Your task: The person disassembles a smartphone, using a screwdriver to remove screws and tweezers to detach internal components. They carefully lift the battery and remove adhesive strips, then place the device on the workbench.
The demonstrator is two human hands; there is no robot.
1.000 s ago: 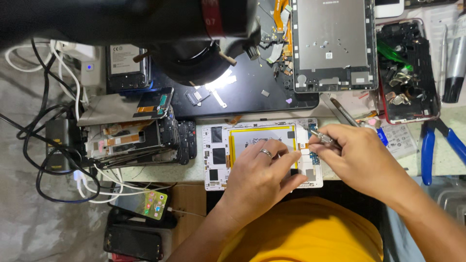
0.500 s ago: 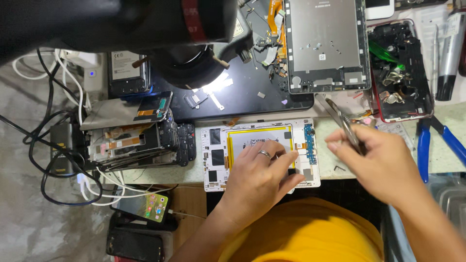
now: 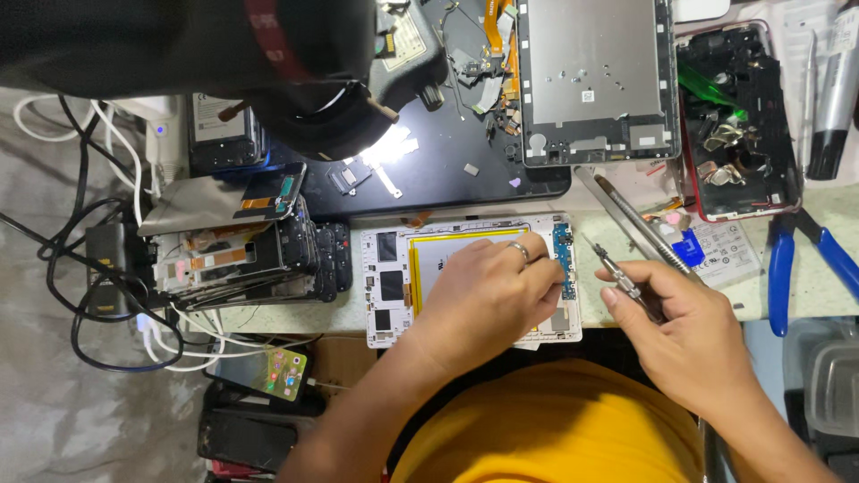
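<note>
Pressing flat on the opened tablet [image 3: 394,277], the left hand [image 3: 488,300] lies palm down over the yellow-edged battery [image 3: 438,259], fingers spread a little and closed on nothing, a ring on one finger near the blue circuit strip [image 3: 565,255] along the tablet's right side. That tablet, white-framed with its back removed, lies at the near edge of the bench [image 3: 823,286], right in front of the person's yellow shirt [image 3: 555,429]. Just off its right side, the right hand [image 3: 680,335] is closed around a small screwdriver [image 3: 617,275] and long metal tweezers [image 3: 635,219], thumb and fingers pinched narrow on the shafts; both tools point away toward the far edge, their tips clear of the tablet. Farther back, near the far edge, a grey tablet back cover [image 3: 595,80] rests partly on a dark mat [image 3: 447,179], with loose orange flex cables beside it. At the right, a red-rimmed tray [image 3: 738,121] holds dark phone parts, and blue-handled pliers [image 3: 801,259] lie close to the right edge. Toward the left edge sits a stack of dismantled phones [image 3: 237,259] amid black and white cables [image 3: 107,295]. A black microscope head [image 3: 295,63] hangs over the far left part of the bench, lighting a bright spot on the mat.
</note>
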